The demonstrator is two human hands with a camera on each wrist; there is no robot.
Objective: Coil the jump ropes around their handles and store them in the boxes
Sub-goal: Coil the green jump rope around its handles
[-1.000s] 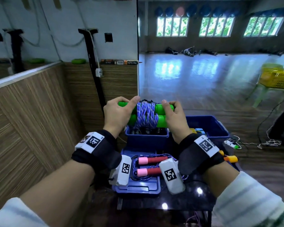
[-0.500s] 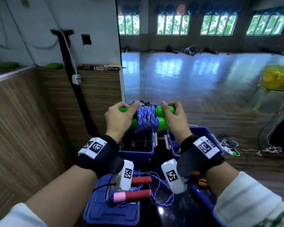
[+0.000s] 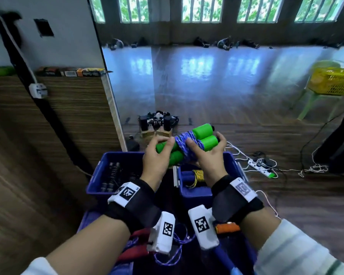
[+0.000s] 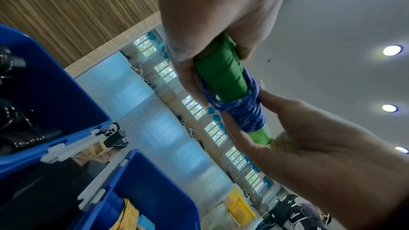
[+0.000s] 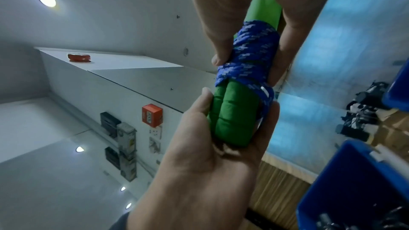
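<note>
Both hands hold one bundled jump rope in the air above two blue boxes. Left hand point(image 3: 157, 155) curls its fingers and thumb round the near-left end of the green handles point(image 3: 204, 136); right hand point(image 3: 209, 157) cups the far-right end, its thumb pressed on the blue-and-white rope point(image 3: 184, 144) that is coiled tightly round the middle of the pair.

These two handles lie side by side, touching, with their long axis running from about 8 o'clock at the left hand to about 2 o'clock past the right hand. That 2 o'clock end is tipped slightly upward and away from the person. From the left wrist view, the left hand's fingers wrap one end of the green handles point(image 4: 221, 69) while the rope coil point(image 4: 241, 109) sits between the two hands.

Below the bundle, the left blue box point(image 3: 99, 175) sits at about 7 o'clock and holds dark items too blurred to name. Just beside it, the right blue box point(image 3: 195, 195) lies at about 6 o'clock and holds a rope with blue handles and a yellow cord point(image 3: 199, 174). Nearer the person, partly hidden behind the wrist cameras, a red-handled rope point(image 3: 137, 253) lies loose with purple cord. A yellow basket point(image 3: 334, 82) stands well apart at 2 o'clock on the wooden floor.
</note>
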